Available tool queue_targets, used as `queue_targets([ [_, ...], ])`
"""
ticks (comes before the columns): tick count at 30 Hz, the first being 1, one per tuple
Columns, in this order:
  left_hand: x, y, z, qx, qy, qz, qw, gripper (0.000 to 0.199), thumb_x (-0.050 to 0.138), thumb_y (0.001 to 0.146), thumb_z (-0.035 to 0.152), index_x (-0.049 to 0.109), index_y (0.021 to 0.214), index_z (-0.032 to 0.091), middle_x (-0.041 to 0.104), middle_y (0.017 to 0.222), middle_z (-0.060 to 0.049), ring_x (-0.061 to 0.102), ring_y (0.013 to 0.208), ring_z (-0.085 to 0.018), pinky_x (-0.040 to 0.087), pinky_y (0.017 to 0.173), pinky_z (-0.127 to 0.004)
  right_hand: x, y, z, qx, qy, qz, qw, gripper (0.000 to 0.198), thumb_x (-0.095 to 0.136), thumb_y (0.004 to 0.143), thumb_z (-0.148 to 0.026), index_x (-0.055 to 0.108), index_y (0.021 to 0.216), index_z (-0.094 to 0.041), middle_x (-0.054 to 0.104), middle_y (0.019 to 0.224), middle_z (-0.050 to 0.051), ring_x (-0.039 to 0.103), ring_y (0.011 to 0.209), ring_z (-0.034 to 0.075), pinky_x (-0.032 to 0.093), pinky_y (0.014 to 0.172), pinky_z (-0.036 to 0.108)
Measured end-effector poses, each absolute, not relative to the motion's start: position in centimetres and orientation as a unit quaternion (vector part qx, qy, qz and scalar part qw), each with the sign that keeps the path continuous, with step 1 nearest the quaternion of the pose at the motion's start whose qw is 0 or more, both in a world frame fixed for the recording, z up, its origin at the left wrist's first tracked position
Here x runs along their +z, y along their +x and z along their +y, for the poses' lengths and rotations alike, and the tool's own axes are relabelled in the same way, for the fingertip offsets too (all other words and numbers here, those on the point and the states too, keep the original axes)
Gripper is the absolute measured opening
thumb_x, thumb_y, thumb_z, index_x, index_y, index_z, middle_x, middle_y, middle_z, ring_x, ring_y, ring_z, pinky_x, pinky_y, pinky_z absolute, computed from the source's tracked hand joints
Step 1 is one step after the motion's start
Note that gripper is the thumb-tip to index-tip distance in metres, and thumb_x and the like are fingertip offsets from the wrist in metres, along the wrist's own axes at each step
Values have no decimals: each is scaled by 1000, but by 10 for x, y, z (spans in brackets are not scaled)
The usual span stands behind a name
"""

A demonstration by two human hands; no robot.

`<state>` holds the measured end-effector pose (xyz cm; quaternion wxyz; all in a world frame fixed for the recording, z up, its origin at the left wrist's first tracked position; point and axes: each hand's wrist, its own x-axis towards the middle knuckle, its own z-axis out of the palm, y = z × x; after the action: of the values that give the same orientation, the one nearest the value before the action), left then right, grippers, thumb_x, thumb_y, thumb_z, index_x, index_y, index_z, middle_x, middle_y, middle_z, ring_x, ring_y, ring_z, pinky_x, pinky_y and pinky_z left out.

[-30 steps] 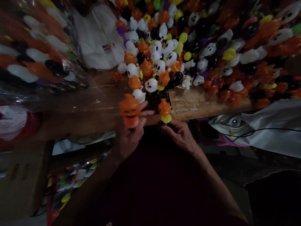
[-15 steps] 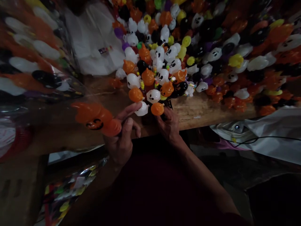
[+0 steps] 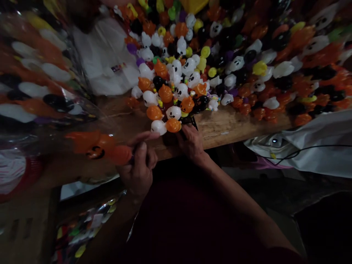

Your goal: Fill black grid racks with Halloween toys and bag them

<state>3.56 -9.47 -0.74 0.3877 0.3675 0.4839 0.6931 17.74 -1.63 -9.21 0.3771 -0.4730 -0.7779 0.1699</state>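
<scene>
My left hand [image 3: 139, 161] is closed around the narrow end of an orange pumpkin-faced plastic toy [image 3: 103, 149], which points left above the bench. Its extended index finger reaches to a white ghost-faced toy [image 3: 158, 127] at the front of a tight cluster. My right hand [image 3: 192, 141] has its fingers curled at a black tray [image 3: 192, 120] under that cluster; the fingertips are partly hidden. Right above them sits an orange pumpkin toy [image 3: 173, 125]. Behind it, white ghost toys [image 3: 173, 112] and orange pumpkin toys [image 3: 187, 104] stand packed together, with small coloured beads between some of them.
A large pile of mixed toys [image 3: 236, 64] covers the back and right of the wooden bench [image 3: 228, 128]. Clear bags of toys [image 3: 44, 77] and a white bag [image 3: 104, 55] lie left. A red-rimmed container [image 3: 30, 176] is at far left; a cable [image 3: 308, 148] crosses white cloth at right.
My left hand has shifted left and slightly down with the orange pumpkin toy. The view has turned a little, so the cluster appears further left. My right hand stays at the tray.
</scene>
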Motion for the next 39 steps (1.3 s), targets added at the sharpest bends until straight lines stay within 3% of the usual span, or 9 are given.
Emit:
queue_targets([
  [6,-26,51,-124,582,398,566,428,23,61,96,39,72,101,20,73,88,-5,39,45,-5,35,43,-19,-96,179,-11,200,-479,-780,349,17,56,98,-25,69,89,-20,74,90,9,67,88,22,54,83,32],
  [13,-41,65,-123,493,497,574,425,23,57,88,33,71,77,19,72,85,-7,65,77,-20,52,65,-29,-54,220,-53,256,-431,-739,449,26,57,99,-25,67,123,-25,74,110,8,70,102,20,57,90,33],
  [17,-44,78,-111,430,513,542,508,26,58,84,35,64,65,18,67,66,-5,59,61,-19,51,56,-29,-26,224,-82,383,-381,-752,378,24,68,92,-35,72,112,-23,71,119,9,66,114,23,55,98,36],
  [20,-45,83,-98,403,519,526,539,21,58,82,33,70,74,18,74,83,-7,67,75,-22,57,70,-32,-23,219,-79,438,-410,-705,379,20,70,90,-39,74,98,-21,74,108,9,68,107,23,56,94,36],
  [24,-44,77,-95,372,511,534,562,32,64,84,34,74,110,18,76,114,-10,70,105,-27,55,98,-39,-25,226,-59,515,-480,-581,408,32,74,84,-52,71,77,-20,73,81,4,69,79,19,57,76,30],
  [29,-30,63,-104,348,517,597,505,24,67,87,38,76,102,20,78,89,-6,69,70,-17,57,67,-27,-25,243,-49,530,-524,-526,410,42,77,77,-59,67,70,-19,66,68,0,61,64,14,50,62,25],
  [32,-21,66,-94,402,496,571,516,40,74,84,42,72,116,19,77,98,-7,65,62,-12,52,54,-21,-29,242,-56,513,-527,-570,366,41,71,83,-58,71,79,-18,71,76,2,64,70,15,50,66,26],
  [35,-17,77,-78,450,479,522,544,65,84,75,41,62,131,19,72,121,-10,73,86,-17,59,71,-23,-31,241,-65,444,-529,-638,340,35,69,88,-52,72,80,-17,71,74,2,64,68,16,48,65,26],
  [39,-20,89,-69,464,499,507,528,44,77,82,35,66,120,17,75,113,-8,72,102,-20,58,90,-28,-28,250,-77,380,-508,-694,341,31,66,92,-46,73,81,-18,74,77,3,66,68,16,50,67,27],
])
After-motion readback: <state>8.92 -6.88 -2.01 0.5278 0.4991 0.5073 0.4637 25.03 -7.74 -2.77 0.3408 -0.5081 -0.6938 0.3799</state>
